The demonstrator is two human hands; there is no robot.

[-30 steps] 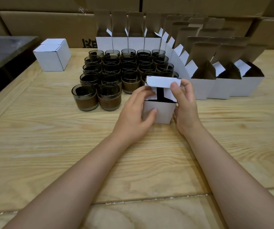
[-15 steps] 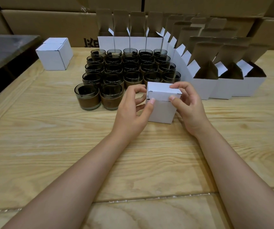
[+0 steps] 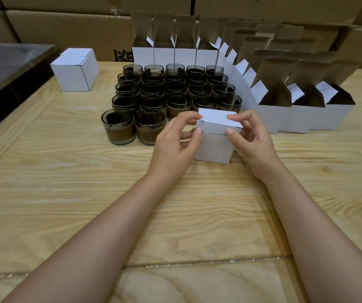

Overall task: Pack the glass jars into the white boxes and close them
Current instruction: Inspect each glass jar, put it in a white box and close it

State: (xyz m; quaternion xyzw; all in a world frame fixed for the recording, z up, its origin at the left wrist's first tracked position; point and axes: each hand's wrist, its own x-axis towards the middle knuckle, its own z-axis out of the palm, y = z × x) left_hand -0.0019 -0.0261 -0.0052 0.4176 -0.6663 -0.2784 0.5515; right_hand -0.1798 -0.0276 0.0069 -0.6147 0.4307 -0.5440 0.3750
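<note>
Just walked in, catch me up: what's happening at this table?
A person is closing a small white box on the wooden table. The left hand and right hand each pinch a front corner of its lid, which is folded down but does not look fully tucked in. Behind it stand rows of unpacked glass jars and a line of open boxes; one closed box sits at the far left.

**Lid folded down over the box**

A second ago the lid (image 3: 218,119) of the white box (image 3: 214,148) stood raised in the right hand (image 3: 253,145), with the side flaps and the dark opening showing. Now it lies flat across the top and hides both, its front lip (image 3: 215,129) bent down over the front wall. The left hand (image 3: 173,149) has left the box's side wall and pinches the lid's front left corner. The right hand pinches the front right corner.
</note>
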